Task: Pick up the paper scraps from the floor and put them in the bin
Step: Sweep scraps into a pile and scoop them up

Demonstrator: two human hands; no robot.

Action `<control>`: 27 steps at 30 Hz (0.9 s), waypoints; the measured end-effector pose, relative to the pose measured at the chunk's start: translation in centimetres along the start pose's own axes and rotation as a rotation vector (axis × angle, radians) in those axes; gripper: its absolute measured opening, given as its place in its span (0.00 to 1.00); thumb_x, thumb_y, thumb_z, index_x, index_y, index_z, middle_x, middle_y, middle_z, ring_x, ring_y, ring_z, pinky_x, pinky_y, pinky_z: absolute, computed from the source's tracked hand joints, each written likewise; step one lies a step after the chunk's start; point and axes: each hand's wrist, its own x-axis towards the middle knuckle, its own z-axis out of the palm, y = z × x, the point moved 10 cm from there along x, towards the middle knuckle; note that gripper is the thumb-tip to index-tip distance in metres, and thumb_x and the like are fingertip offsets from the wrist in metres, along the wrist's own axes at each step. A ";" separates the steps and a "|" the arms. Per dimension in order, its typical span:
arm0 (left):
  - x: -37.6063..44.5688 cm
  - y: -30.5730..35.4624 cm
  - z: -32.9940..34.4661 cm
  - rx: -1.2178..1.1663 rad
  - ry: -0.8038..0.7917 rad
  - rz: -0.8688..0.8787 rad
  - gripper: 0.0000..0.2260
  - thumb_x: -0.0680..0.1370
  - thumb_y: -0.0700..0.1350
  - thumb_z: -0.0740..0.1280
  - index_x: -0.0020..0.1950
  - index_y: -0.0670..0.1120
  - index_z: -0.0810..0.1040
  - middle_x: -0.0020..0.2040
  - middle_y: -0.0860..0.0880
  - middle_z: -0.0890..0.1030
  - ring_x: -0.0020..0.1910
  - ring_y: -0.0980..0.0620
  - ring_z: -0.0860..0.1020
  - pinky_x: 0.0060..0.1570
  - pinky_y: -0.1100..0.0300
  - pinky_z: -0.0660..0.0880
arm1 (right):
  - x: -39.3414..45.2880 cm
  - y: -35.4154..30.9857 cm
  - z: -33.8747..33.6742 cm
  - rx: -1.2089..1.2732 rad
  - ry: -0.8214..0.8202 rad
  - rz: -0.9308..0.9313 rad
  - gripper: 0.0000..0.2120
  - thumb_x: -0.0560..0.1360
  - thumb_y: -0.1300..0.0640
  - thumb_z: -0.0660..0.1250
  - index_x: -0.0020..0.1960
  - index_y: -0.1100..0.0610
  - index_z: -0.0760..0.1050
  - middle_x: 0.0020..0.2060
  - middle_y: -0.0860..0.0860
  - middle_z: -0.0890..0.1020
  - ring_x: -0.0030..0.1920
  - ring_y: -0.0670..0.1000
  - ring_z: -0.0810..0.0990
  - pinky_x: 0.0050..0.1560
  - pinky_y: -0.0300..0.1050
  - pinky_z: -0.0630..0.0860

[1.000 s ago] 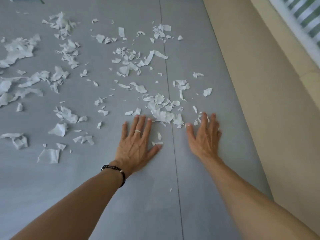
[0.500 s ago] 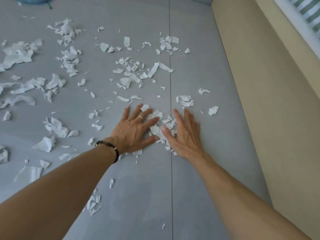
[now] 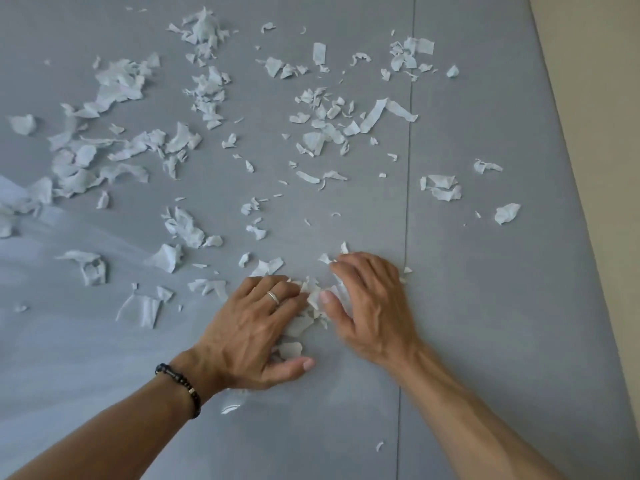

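White paper scraps [image 3: 317, 131] lie scattered over the grey floor [image 3: 485, 306], thickest at the left and the middle. A small heap of scraps [image 3: 311, 308] is bunched between my two hands. My left hand [image 3: 254, 329], with a ring and a beaded bracelet, curls its fingers against the heap from the left. My right hand [image 3: 372, 301] cups the heap from the right, its fingers bent over the paper. Both hands rest on the floor. No bin is in view.
A cream wall [image 3: 595, 133] runs along the right side of the floor. A thin tile joint [image 3: 408, 168] runs up the floor just right of the heap. Larger crumpled pieces [image 3: 117, 84] lie at the far left.
My hands have drawn together and pulled toward me, raking loose scraps into a heap between them. The fingers went from flat and spread to curled around the paper.
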 end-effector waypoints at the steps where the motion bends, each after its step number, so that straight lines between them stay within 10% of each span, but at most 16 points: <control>1: -0.6 0.2 0.1 0.042 0.000 0.022 0.29 0.72 0.65 0.64 0.56 0.41 0.80 0.52 0.44 0.79 0.53 0.42 0.76 0.50 0.51 0.71 | -0.2 -0.4 0.4 -0.049 -0.022 -0.028 0.18 0.76 0.45 0.62 0.55 0.58 0.78 0.51 0.53 0.79 0.52 0.56 0.76 0.51 0.53 0.71; 7: -0.4 0.8 -0.5 0.165 0.146 0.017 0.13 0.76 0.48 0.67 0.34 0.44 0.73 0.30 0.47 0.71 0.30 0.45 0.70 0.27 0.55 0.67 | 0.5 -1.5 1.3 -0.101 -0.020 -0.070 0.12 0.78 0.54 0.63 0.38 0.58 0.73 0.32 0.54 0.74 0.32 0.57 0.75 0.29 0.51 0.71; 13: 1.0 -1.3 -0.4 0.083 0.054 -0.200 0.12 0.76 0.45 0.61 0.33 0.45 0.67 0.22 0.47 0.68 0.18 0.41 0.68 0.18 0.61 0.59 | 0.0 -2.6 2.1 -0.168 -0.111 -0.063 0.11 0.78 0.51 0.58 0.40 0.56 0.68 0.26 0.53 0.76 0.22 0.59 0.75 0.20 0.42 0.61; 21: -7.1 -5.2 -6.0 -0.607 0.382 -0.852 0.19 0.79 0.49 0.62 0.34 0.40 0.62 0.28 0.48 0.63 0.27 0.51 0.60 0.25 0.61 0.59 | 0.0 -2.6 -0.2 0.412 -0.073 0.652 0.11 0.78 0.54 0.63 0.42 0.61 0.72 0.33 0.51 0.76 0.34 0.55 0.74 0.32 0.43 0.67; 27: -13.3 -6.2 -13.5 -1.016 0.490 -0.990 0.16 0.78 0.50 0.63 0.35 0.44 0.63 0.30 0.45 0.66 0.25 0.51 0.60 0.25 0.61 0.59 | 3.0 -13.0 -2.1 0.734 -0.117 0.763 0.12 0.78 0.51 0.64 0.41 0.58 0.74 0.28 0.50 0.70 0.25 0.49 0.65 0.27 0.39 0.61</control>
